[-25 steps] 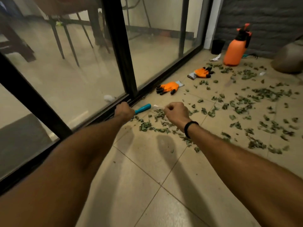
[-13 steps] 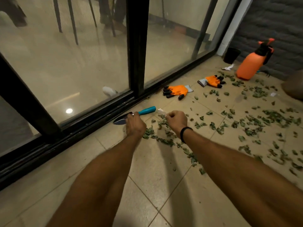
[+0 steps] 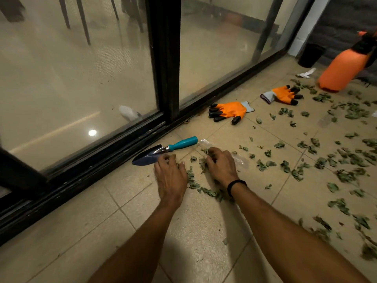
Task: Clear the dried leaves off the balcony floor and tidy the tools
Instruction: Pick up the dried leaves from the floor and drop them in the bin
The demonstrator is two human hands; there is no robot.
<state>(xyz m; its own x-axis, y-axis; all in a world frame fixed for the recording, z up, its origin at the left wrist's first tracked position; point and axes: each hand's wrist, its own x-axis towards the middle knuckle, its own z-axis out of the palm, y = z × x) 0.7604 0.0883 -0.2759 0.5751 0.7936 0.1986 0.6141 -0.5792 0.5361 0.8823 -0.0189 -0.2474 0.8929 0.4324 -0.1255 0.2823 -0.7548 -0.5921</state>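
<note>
My left hand (image 3: 171, 176) has released the teal-handled metal trowel (image 3: 161, 153), now lying at the edge of the tiled floor (image 3: 204, 221) by the black door track (image 3: 102, 166), and rests spread and empty, while my right hand (image 3: 221, 166) curls over dried green leaves (image 3: 204, 165), grip unclear; I judge gathering by hand begins.

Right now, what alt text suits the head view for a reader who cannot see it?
Two bare hands rest on a tiled floor: the left hand beside a teal-handled trowel, the right hand curling into dried leaves on a clear plastic bag. Orange gloves and an orange sprayer sit beyond, among scattered leaves.
</note>
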